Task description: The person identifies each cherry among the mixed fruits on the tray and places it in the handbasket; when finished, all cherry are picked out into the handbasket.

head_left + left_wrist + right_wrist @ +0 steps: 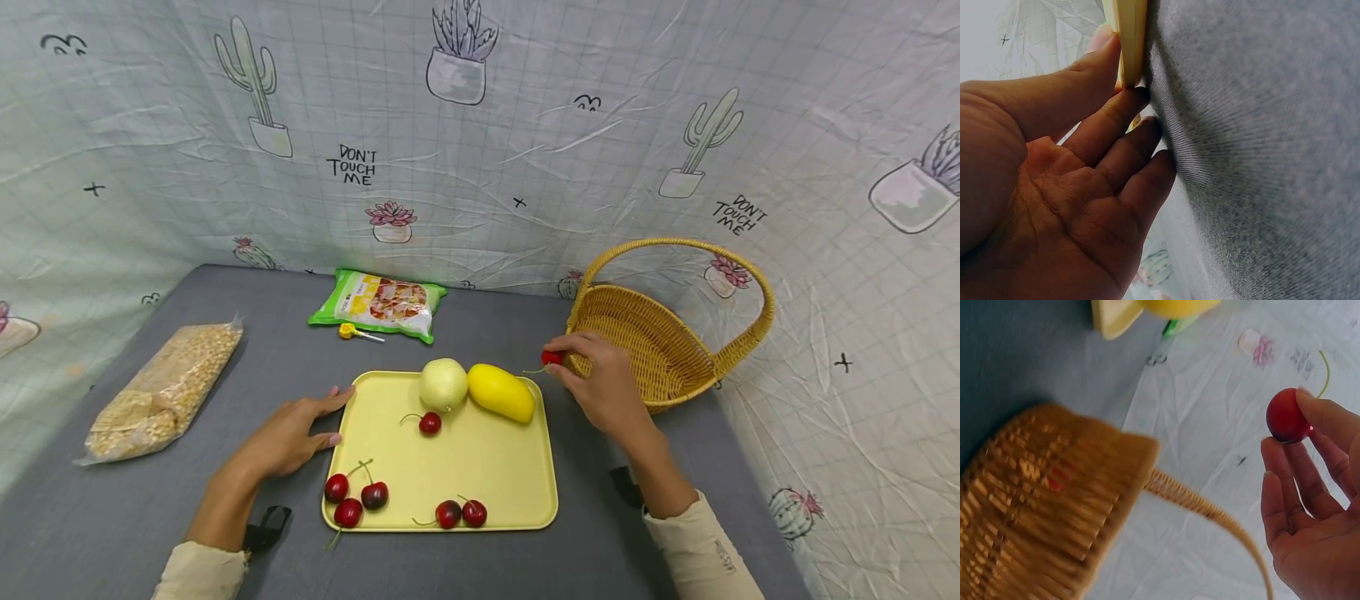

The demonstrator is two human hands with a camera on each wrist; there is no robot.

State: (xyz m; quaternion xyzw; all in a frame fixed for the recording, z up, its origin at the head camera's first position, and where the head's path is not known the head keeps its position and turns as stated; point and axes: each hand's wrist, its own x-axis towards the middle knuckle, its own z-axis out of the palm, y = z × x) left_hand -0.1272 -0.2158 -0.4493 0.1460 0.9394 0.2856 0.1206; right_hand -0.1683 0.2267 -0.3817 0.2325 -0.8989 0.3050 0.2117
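My right hand pinches a red cherry by its body between thumb and fingers, its green stem sticking out. It is in the air beside the left rim of a wicker basket. At the yellow tray, my left hand touches the left rim with its thumb and fingertips. On the tray lie a pale green round fruit, a yellow mango and a single cherry. Two cherries sit at its front edge, three cherries at its front left corner.
A clear bag of pale kernels lies at the left. Behind the tray are a green-edged packet and a yellow lollipop. The basket's tall handle arches up. Something red shows through its weave. A printed cloth hangs behind.
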